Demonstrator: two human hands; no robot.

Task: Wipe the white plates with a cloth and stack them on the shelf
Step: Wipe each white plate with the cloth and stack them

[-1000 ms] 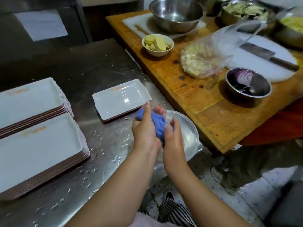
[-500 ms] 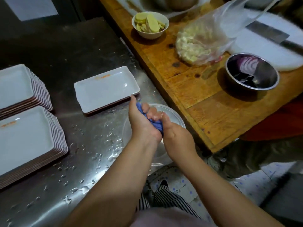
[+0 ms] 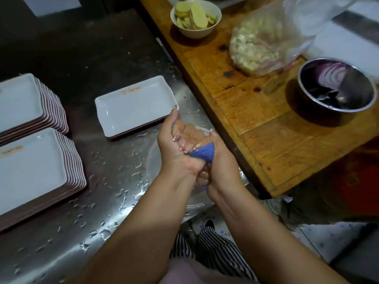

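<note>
Plates: one single white plate [image 3: 134, 106] lies flat on the wet steel counter [image 3: 106, 181], and left of this plate stand two stacks, a far stack [image 3: 24, 101] and a near stack [image 3: 34, 171], both on the same counter. Just right of and nearer than the single plate, the left hand [image 3: 178, 150] and the right hand [image 3: 217, 171] are both clenched tightly around a blue cloth [image 3: 202, 154], above a clear round dish [image 3: 196, 193] at the counter's edge. Further right of the single plate is a wooden table [image 3: 256, 111] with a white bowl [image 3: 195, 17] of pale slices, a plastic bag [image 3: 266, 44] of food and a metal bowl [image 3: 336, 87] holding red onion.
</note>
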